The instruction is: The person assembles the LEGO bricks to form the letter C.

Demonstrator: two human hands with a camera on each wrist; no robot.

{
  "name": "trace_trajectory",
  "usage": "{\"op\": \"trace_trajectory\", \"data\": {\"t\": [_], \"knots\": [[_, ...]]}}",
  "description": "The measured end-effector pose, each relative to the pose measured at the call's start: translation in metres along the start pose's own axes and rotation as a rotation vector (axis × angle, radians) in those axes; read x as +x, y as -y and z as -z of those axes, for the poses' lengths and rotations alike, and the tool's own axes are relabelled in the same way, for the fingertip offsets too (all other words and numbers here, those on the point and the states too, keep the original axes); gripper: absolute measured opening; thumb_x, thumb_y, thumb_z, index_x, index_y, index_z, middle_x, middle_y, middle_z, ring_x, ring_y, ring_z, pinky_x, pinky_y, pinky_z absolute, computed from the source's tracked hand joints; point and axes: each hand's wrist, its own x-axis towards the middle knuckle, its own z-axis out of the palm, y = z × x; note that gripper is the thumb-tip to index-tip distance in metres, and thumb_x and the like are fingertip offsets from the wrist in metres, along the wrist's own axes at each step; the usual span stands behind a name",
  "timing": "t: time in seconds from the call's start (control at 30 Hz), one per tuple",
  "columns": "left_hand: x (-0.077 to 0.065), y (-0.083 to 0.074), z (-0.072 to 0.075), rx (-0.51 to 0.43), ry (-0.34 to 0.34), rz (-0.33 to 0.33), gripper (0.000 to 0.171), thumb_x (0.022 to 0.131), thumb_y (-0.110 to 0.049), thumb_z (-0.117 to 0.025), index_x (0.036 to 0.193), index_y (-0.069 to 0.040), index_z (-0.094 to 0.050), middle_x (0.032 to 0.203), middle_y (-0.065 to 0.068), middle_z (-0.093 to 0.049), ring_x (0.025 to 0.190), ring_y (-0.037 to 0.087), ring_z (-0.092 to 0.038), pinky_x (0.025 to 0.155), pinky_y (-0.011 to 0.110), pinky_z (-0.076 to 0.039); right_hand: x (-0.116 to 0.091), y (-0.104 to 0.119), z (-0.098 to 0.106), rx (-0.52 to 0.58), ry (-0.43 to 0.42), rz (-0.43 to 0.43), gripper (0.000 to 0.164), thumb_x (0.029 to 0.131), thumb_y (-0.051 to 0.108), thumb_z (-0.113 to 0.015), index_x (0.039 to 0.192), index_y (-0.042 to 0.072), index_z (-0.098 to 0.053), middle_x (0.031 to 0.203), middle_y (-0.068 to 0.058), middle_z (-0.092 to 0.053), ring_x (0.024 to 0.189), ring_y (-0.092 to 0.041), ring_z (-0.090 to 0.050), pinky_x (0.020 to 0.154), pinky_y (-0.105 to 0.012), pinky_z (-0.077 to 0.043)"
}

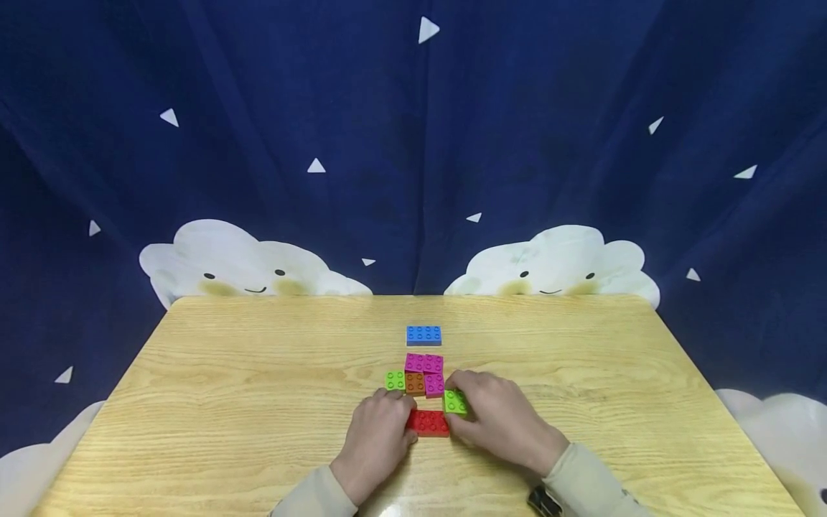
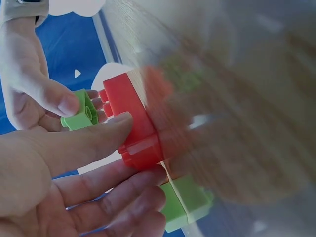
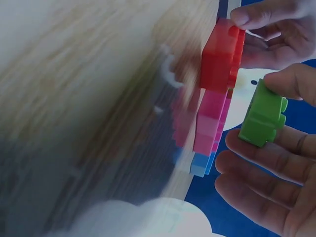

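Note:
My left hand (image 1: 380, 434) grips the left end of a red toy building brick (image 1: 431, 424) on the table, with its thumb along one side in the left wrist view. A small lime green brick (image 1: 455, 403) is pinched between thumb and fingers of my right hand (image 1: 500, 418). In the right wrist view that green brick (image 3: 263, 114) is held up off the tabletop, apart from the red one. Just beyond the hands lie magenta bricks (image 1: 434, 385), a brown brick (image 1: 415, 384) and another lime green brick (image 1: 395, 380), close together, studs up.
A long blue brick (image 1: 423, 335) lies by itself farther back. The wooden table (image 1: 245, 388) ends at a dark blue curtain (image 1: 388, 143) with white clouds and triangles. A dark wrist strap (image 1: 544, 501) shows at the right sleeve.

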Motion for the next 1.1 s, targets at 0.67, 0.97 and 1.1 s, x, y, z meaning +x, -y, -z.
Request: {"op": "trace_trajectory", "data": {"t": [0.67, 0.97, 1.1], "knots": [[0.004, 0.001, 0.000, -0.003, 0.013, 0.007, 0.031, 0.073, -0.017, -0.101, 0.080, -0.011, -0.072, 0.082, 0.002, -0.072, 0.071, 0.020, -0.061, 0.063, 0.035, -0.050, 0.000, 0.005, -0.006, 0.012, 0.055, 0.059, 0.031, 0.092, 0.018, -0.086, 0.118, 0.004, -0.077, 0.102, -0.001, -0.073, 0.093, -0.016, -0.069, 0.083, -0.036, -0.061], [0.005, 0.000, 0.003, -0.022, 0.041, 0.026, 0.029, 0.073, -0.017, -0.101, 0.084, -0.010, -0.074, 0.086, 0.003, -0.074, 0.074, 0.021, -0.063, 0.066, 0.036, -0.052, -0.001, 0.006, -0.009, 0.011, 0.099, 0.081, 0.032, 0.091, 0.021, -0.087, 0.117, 0.007, -0.076, 0.097, 0.004, -0.069, 0.086, -0.009, -0.062, 0.075, -0.031, -0.057], [0.006, 0.000, 0.003, -0.022, 0.048, 0.030, 0.029, 0.074, -0.016, -0.101, 0.084, -0.010, -0.074, 0.086, 0.003, -0.074, 0.074, 0.021, -0.062, 0.066, 0.036, -0.051, 0.000, 0.006, -0.010, 0.006, 0.106, 0.085, 0.034, 0.091, 0.021, -0.087, 0.119, 0.007, -0.075, 0.095, 0.006, -0.065, 0.081, -0.007, -0.058, 0.072, -0.029, -0.054]]}}
